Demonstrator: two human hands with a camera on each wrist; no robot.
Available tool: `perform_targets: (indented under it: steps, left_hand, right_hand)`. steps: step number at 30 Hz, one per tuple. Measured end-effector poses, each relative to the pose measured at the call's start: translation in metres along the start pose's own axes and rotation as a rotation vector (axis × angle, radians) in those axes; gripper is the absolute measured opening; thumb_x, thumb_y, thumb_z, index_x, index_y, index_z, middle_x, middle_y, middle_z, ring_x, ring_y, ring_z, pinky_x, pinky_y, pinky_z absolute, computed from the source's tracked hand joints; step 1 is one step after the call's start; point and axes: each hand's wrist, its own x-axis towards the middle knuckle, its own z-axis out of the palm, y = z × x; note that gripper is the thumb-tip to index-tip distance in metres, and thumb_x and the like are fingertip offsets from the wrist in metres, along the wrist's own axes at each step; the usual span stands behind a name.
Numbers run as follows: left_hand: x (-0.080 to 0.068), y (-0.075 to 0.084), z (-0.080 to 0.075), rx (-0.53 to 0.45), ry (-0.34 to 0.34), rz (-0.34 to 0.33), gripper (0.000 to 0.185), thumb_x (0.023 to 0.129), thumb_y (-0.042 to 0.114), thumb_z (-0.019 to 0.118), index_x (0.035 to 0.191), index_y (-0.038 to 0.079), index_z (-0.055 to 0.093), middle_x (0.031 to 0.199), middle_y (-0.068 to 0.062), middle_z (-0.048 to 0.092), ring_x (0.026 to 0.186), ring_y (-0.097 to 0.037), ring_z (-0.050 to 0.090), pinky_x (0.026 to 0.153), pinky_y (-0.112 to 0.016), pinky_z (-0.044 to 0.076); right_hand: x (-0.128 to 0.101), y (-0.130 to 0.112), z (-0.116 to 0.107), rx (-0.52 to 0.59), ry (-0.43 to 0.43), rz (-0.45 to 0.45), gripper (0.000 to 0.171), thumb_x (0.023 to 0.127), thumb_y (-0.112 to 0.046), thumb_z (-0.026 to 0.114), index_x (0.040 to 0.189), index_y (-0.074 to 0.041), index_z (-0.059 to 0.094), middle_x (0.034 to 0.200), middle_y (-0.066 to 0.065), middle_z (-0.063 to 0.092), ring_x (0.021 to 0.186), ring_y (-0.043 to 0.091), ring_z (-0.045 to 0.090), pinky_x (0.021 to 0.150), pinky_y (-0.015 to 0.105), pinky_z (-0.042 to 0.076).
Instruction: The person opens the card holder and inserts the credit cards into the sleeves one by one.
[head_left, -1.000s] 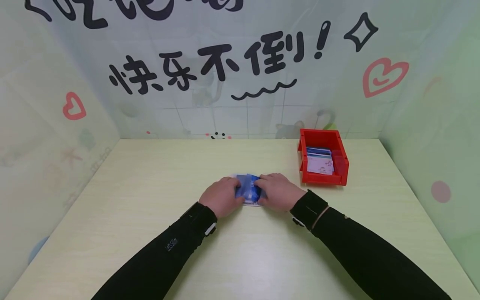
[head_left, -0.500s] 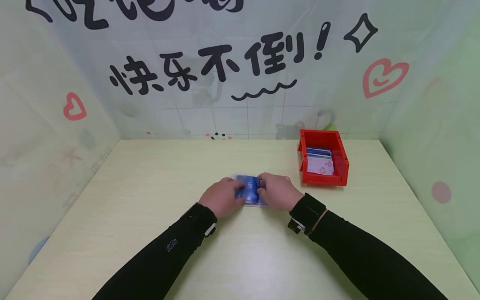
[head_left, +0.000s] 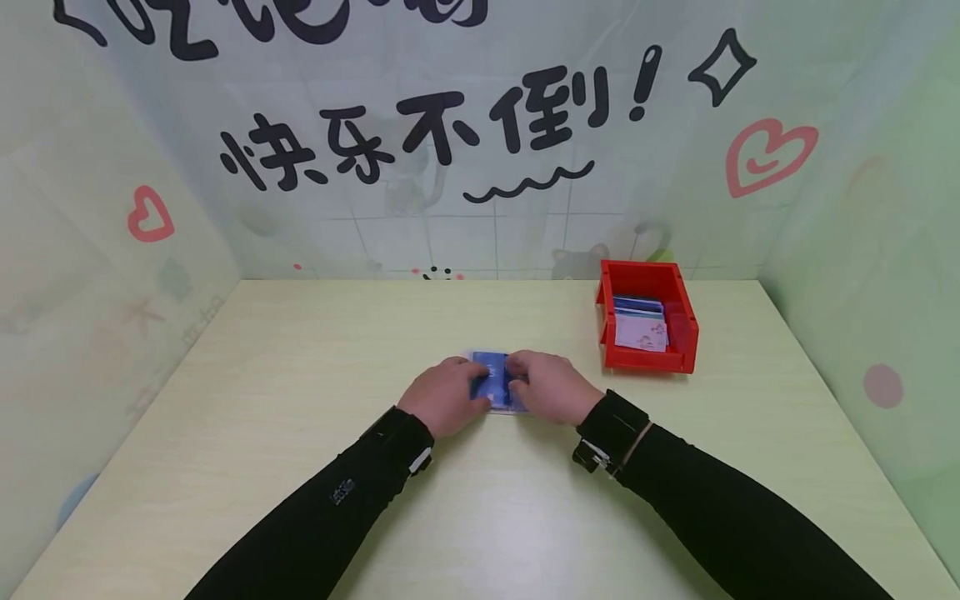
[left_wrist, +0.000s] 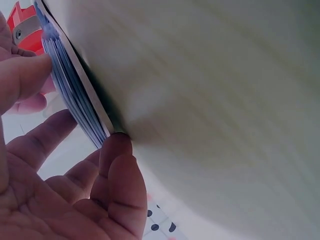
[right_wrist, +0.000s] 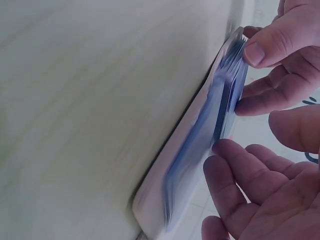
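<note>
Cards in a blue stack [head_left: 496, 385] lie mid-table, left hand [head_left: 444, 394] and right hand [head_left: 546, 387] pinching opposite ends to square them; red bin [head_left: 649, 318] waits toward the far right corner.

A pale table boxed in by printed walls.
The table [head_left: 300, 375] is lit evenly, with a soft sheen near. The far wall [head_left: 480, 167] is printed with black characters, a squiggle, a star and a red heart [head_left: 768, 154]. A smaller heart [head_left: 150, 215] is shown on the left wall, a pink dot [head_left: 882, 386] on the right.
</note>
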Motion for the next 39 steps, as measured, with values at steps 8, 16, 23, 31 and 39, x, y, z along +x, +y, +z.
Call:
perform_targets:
  steps: [8, 16, 23, 31, 39]
  left_hand:
    - [0.001, 0.0, 0.001, -0.01, 0.0, -0.006, 0.052, 0.101, 0.034, 0.071, 0.147, 0.011, 0.062, 0.152, -0.016, 0.059, 0.14, -0.033, 0.058, 0.116, -0.046, 0.048]
    - [0.001, 0.001, 0.0, -0.034, 0.008, -0.045, 0.051, 0.099, 0.033, 0.072, 0.144, 0.012, 0.064, 0.149, -0.017, 0.059, 0.138, -0.032, 0.059, 0.114, -0.046, 0.05]
    - [0.003, -0.001, 0.002, -0.071, 0.002, -0.075, 0.05, 0.097, 0.033, 0.075, 0.142, 0.014, 0.066, 0.146, -0.019, 0.06, 0.137, -0.034, 0.058, 0.112, -0.046, 0.051]
    - [0.007, -0.007, 0.002, -0.325, -0.027, -0.113, 0.051, 0.099, 0.03, 0.074, 0.146, 0.012, 0.062, 0.147, -0.013, 0.064, 0.121, -0.027, 0.062, 0.107, -0.044, 0.051]
    - [0.013, -0.009, 0.004, -0.391, 0.042, -0.167, 0.04, 0.101, 0.03, 0.069, 0.138, 0.015, 0.067, 0.145, -0.012, 0.066, 0.124, -0.028, 0.063, 0.109, -0.047, 0.051]
  right_hand:
    - [0.001, -0.001, 0.003, -0.007, -0.009, -0.041, 0.047, 0.106, -0.019, 0.062, 0.151, -0.006, 0.056, 0.152, 0.01, 0.061, 0.142, 0.029, 0.056, 0.119, 0.049, 0.045]
    - [-0.004, 0.002, 0.001, -0.03, -0.009, -0.081, 0.048, 0.106, -0.018, 0.063, 0.152, -0.006, 0.055, 0.152, 0.01, 0.062, 0.144, 0.032, 0.055, 0.126, 0.057, 0.032]
    - [-0.007, 0.002, 0.002, -0.046, -0.032, -0.086, 0.049, 0.104, -0.018, 0.065, 0.151, -0.005, 0.056, 0.149, 0.008, 0.064, 0.148, 0.032, 0.051, 0.125, 0.066, 0.02]
    - [-0.009, 0.004, 0.002, -0.062, -0.054, -0.103, 0.051, 0.104, -0.019, 0.066, 0.153, -0.008, 0.055, 0.152, 0.005, 0.062, 0.149, 0.032, 0.049, 0.125, 0.065, 0.019]
    - [-0.009, 0.007, 0.003, -0.075, -0.094, -0.128, 0.056, 0.104, -0.019, 0.066, 0.157, -0.01, 0.05, 0.155, 0.004, 0.059, 0.152, 0.028, 0.045, 0.128, 0.064, 0.014]
